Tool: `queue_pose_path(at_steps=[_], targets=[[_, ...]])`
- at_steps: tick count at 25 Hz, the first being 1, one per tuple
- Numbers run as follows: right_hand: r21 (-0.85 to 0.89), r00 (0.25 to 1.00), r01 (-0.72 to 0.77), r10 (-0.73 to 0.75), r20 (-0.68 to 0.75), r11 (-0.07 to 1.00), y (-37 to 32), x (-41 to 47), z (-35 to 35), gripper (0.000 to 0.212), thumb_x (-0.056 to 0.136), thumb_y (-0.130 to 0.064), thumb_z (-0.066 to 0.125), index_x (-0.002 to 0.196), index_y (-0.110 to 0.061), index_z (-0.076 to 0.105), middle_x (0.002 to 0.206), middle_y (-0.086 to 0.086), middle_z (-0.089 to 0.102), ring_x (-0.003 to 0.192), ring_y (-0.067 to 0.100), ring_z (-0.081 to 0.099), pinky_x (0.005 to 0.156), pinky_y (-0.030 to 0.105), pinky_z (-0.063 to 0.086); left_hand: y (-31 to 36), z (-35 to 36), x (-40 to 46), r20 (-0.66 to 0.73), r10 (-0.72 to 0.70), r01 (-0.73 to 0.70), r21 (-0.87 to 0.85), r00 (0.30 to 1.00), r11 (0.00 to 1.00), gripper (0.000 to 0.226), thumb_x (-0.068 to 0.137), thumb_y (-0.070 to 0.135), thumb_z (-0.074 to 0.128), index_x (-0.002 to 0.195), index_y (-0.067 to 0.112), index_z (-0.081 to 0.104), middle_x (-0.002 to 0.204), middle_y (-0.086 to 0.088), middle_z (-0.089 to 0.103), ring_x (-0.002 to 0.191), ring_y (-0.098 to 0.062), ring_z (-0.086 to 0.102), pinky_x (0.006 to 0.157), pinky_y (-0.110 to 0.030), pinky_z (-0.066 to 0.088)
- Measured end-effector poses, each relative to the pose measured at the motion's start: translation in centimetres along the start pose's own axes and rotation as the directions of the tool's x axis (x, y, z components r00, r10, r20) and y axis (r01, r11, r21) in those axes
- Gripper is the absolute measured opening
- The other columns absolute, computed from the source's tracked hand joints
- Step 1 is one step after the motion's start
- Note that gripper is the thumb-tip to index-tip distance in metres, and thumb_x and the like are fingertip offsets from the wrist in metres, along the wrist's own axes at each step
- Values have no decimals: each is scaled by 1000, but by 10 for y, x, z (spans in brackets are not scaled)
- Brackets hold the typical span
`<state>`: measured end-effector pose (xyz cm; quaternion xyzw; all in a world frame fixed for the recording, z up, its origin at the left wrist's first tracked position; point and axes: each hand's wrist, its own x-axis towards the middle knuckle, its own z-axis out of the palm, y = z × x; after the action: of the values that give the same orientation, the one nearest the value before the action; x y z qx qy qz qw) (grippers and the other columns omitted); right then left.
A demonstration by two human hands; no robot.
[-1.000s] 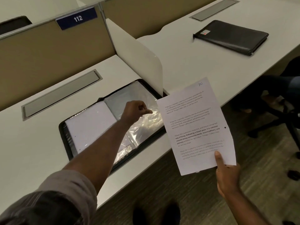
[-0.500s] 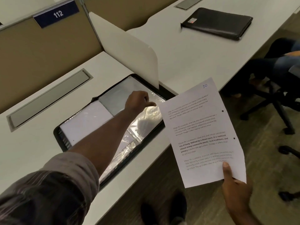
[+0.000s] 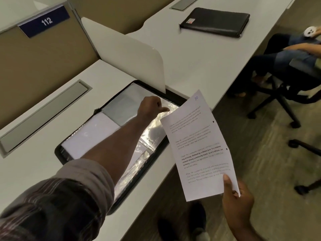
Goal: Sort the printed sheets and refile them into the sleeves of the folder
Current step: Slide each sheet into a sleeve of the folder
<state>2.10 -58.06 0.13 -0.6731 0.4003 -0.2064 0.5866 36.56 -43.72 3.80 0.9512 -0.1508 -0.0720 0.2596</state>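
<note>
Sheet (image 3: 199,145): light, floppy; right hand (image 3: 238,206) pinches 5 o'clock corner. Left hand (image 3: 152,106) pinches slippery sleeve (image 3: 151,134) edge, folder (image 3: 175,96) 1 o'clock.

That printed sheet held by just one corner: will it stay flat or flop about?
Probably floppy. The printed sheet is thin paper that the right hand pinches at its lower corner only, and it already bows a little along its length. It looks light, so it likely sways with any quick move. The punched edge could tear if tugged.
</note>
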Motion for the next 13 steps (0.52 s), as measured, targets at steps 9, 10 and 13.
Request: queue_pose_path(at_steps=[9, 10, 13], targets=[[-44, 992, 102, -98, 76, 994, -1, -34, 19, 13, 88, -20, 61, 99, -26, 65, 79, -26, 66, 78, -7, 66, 62, 4, 49, 3, 7, -8, -47, 40, -44, -91, 998, 995, 41, 76, 33, 83, 72, 0, 59, 68, -14, 65, 64, -32, 66, 61, -42, 53], [-50, 991, 96, -90, 101, 994, 0, -36, 22, 13, 89, -18, 61, 100, -24, 65, 83, -23, 65, 78, -4, 65, 62, 5, 50, 3, 9, -9, -50, 62, -67, -108, 997, 992, 37, 79, 30, 81, 73, 0, 60, 68, -13, 65, 62, -30, 66, 61, -42, 53], [-65, 985, 44, -32, 171, 997, 2, -36, 33, 13, 91, -15, 61, 97, -26, 64, 85, -19, 65, 78, 1, 65, 55, 12, 53, 2, 12, -16, -26, 136, -139, -129, 990, 982, 22, 86, 25, 74, 84, 3, 69, 76, -9, 69, 68, -24, 67, 68, -42, 56]])
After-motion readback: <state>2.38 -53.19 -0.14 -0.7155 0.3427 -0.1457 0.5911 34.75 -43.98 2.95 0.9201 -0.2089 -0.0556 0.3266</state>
